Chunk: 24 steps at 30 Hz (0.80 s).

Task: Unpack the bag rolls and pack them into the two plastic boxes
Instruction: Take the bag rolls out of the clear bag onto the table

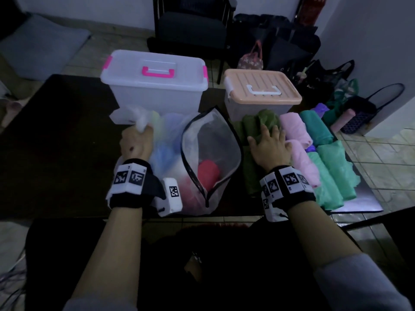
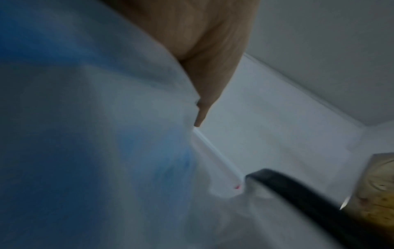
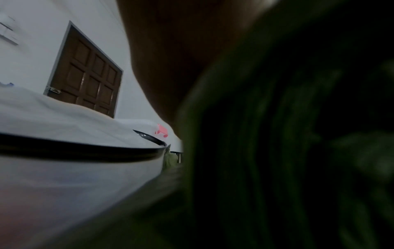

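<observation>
A clear zip bag (image 1: pixel 213 153) with a black zipper edge lies open on the dark table, a red roll (image 1: pixel 207 172) and blue and white rolls (image 1: pixel 166 151) inside. My left hand (image 1: pixel 137 142) grips the bunched far corner of its white plastic (image 1: pixel 142 121). My right hand (image 1: pixel 268 144) lies flat on dark green rolls (image 1: pixel 254 129). Pink rolls (image 1: pixel 296 135) and teal rolls (image 1: pixel 330 162) lie in rows to the right. Behind stand two lidded boxes: a clear one with pink handle (image 1: pixel 155 86) and one with a peach lid (image 1: pixel 261 88). The right wrist view shows green plastic (image 3: pixel 277 151) close up.
A dark chair (image 1: pixel 190 25) and several bags (image 1: pixel 280 48) stand on the tiled floor behind the table. A dotted tote (image 1: pixel 361 117) with a pink roll sits at the far right. The table's right edge (image 1: pixel 368 198) runs close beside the teal rolls.
</observation>
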Available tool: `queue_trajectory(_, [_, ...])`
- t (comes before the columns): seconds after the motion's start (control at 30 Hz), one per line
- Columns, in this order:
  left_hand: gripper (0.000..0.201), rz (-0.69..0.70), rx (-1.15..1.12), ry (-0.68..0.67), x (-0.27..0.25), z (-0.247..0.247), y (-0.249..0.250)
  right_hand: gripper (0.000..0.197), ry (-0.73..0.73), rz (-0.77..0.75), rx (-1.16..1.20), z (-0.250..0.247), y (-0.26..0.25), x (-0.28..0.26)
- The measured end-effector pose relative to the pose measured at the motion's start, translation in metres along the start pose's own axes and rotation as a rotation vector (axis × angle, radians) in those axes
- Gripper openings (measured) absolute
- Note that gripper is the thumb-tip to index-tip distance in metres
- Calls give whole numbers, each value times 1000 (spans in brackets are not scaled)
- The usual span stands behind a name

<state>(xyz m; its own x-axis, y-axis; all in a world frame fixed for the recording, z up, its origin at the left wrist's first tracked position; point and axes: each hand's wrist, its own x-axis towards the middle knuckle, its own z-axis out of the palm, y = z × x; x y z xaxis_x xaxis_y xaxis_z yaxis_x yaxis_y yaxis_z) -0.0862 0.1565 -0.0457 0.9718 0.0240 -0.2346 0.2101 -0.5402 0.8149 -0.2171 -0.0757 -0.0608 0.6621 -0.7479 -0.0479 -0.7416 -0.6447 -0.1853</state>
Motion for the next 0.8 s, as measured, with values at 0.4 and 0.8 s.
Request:
queue_trajectory(0.4, [30,324,-322,-8,-44,22,66,58,8,-8,12,2,1,-1])
queue_trajectory(0.8, [19,355,-702,-72,-60,13,103,56,22,-4,15,4,3,0])
